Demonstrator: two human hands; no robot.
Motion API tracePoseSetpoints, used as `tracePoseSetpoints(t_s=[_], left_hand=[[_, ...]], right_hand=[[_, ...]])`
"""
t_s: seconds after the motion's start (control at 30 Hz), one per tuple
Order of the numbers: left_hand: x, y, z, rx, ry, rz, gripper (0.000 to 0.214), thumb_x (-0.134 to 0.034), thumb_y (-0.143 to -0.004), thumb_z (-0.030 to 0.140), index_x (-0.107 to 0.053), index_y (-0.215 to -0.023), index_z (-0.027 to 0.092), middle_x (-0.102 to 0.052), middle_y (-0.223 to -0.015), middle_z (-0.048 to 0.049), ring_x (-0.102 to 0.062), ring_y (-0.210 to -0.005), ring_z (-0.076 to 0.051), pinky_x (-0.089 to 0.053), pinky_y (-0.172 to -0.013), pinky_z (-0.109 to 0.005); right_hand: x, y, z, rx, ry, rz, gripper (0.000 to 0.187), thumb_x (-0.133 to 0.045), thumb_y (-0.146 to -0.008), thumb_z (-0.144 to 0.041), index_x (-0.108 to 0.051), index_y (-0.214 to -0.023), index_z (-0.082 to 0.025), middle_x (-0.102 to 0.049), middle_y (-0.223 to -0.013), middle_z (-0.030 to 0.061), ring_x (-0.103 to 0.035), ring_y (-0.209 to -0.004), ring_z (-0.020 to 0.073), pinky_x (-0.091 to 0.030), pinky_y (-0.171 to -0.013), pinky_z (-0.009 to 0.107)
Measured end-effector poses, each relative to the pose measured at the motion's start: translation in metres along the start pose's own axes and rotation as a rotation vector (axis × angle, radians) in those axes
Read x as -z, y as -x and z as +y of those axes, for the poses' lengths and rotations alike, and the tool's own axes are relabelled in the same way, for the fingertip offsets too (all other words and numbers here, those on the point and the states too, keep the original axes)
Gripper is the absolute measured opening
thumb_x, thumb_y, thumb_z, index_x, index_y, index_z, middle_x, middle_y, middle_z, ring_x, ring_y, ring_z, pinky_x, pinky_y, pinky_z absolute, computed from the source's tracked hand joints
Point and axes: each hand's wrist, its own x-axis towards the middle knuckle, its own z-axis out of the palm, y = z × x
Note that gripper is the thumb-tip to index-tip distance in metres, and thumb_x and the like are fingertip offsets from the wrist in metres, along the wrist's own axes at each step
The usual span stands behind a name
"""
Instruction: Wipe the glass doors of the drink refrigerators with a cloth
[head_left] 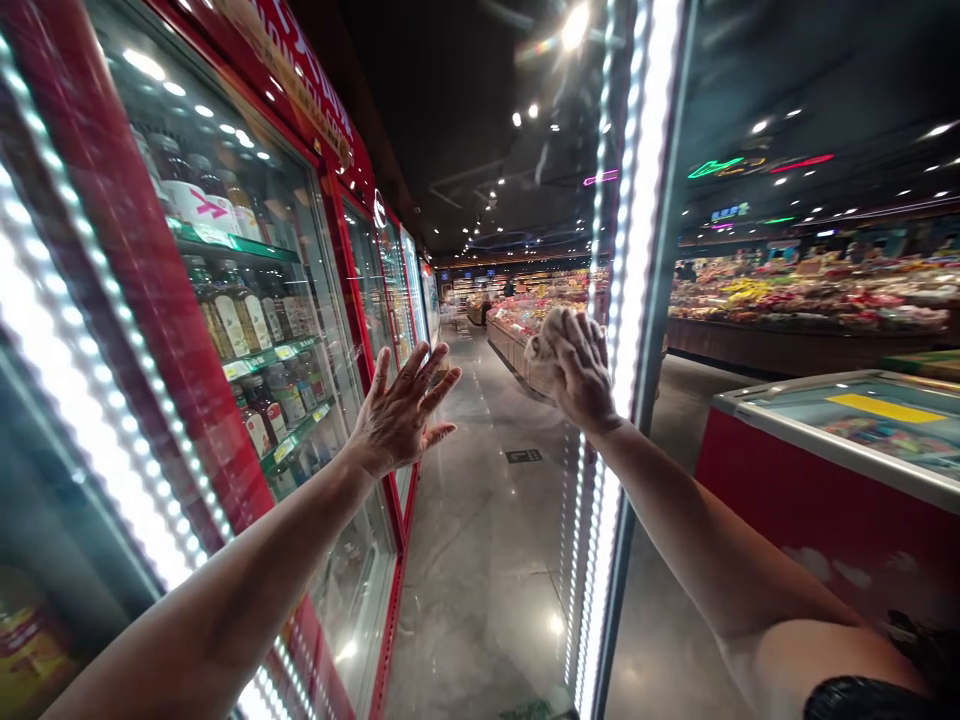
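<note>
A see-through glass door [487,540] stands in front of me, lit along its right edge by a bright white LED strip [637,200]. My left hand [399,415] is spread with its fingers apart and palm facing forward; it appears to rest against the pane. Near the lit edge, my right hand [586,385] presses a pale, crumpled cloth [545,340] to the glass. The fingers lie over the cloth, and part of it bulges out on their left. Both arms are stretched forward.
Red-framed drink coolers line the left, with bottles [244,310] on their shelves. At right stands a red chest freezer [787,500] with a glass top. Beyond it are heaped produce displays [810,290]. A shiny grey floor [450,620] runs down the aisle.
</note>
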Motion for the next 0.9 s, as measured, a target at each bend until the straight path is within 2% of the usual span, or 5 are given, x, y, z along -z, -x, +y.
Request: tracePoseSetpoints(t_s=[0.1, 0.3, 0.53, 0.73, 0.9], left_hand=[[0.002, 0.0, 0.0, 0.002, 0.006, -0.006, 0.095, -0.061, -0.091, 0.061, -0.013, -0.165, 0.026, -0.016, -0.172, -0.0102, 0.002, -0.16, -0.026, 0.014, -0.127, -0.057], [0.012, 0.01, -0.012, -0.018, 0.001, -0.052, 0.084, -0.057, -0.095, 0.054, -0.019, -0.164, 0.027, -0.024, -0.171, -0.0057, -0.011, -0.16, -0.023, 0.0, -0.13, -0.053], [0.018, 0.021, -0.022, 0.008, -0.008, -0.018, 0.073, -0.056, -0.097, 0.05, -0.028, -0.161, 0.031, -0.029, -0.168, -0.0014, -0.015, -0.16, -0.024, 0.012, -0.128, -0.057], [0.026, 0.034, -0.045, 0.085, -0.026, 0.033, 0.084, -0.058, -0.096, 0.053, -0.01, -0.164, 0.04, -0.025, -0.17, 0.0003, -0.01, -0.16, -0.027, 0.014, -0.127, -0.059], [0.037, 0.048, -0.07, 0.204, -0.026, 0.085, 0.091, -0.059, -0.094, 0.06, -0.002, -0.163, 0.044, -0.01, -0.173, -0.0011, -0.01, -0.159, -0.032, 0.008, -0.127, -0.064]], right_hand=[[-0.003, -0.016, -0.015, -0.056, -0.01, 0.017, 0.051, -0.042, -0.104, -0.025, -0.043, -0.156, -0.024, -0.034, -0.167, 0.0089, -0.016, -0.16, 0.0256, -0.023, -0.129, 0.056], [0.0, 0.0, -0.035, 0.129, -0.071, -0.15, 0.055, -0.042, -0.103, -0.02, -0.042, -0.157, -0.029, -0.041, -0.164, 0.0064, -0.023, -0.158, 0.0241, -0.025, -0.129, 0.056], [-0.005, -0.034, -0.043, -0.055, -0.021, 0.02, 0.051, -0.04, -0.105, -0.026, -0.044, -0.155, -0.025, -0.033, -0.168, 0.0077, -0.012, -0.16, 0.0256, -0.022, -0.13, 0.057], [0.0, -0.01, -0.07, 0.181, -0.055, -0.195, 0.055, -0.044, -0.102, -0.018, -0.045, -0.155, -0.033, -0.041, -0.164, 0.0032, -0.024, -0.158, 0.0235, -0.023, -0.129, 0.057], [-0.007, -0.037, -0.079, 0.059, -0.041, -0.04, 0.053, -0.046, -0.103, -0.024, -0.043, -0.156, -0.026, -0.033, -0.167, 0.0082, -0.017, -0.159, 0.0264, -0.022, -0.129, 0.056]])
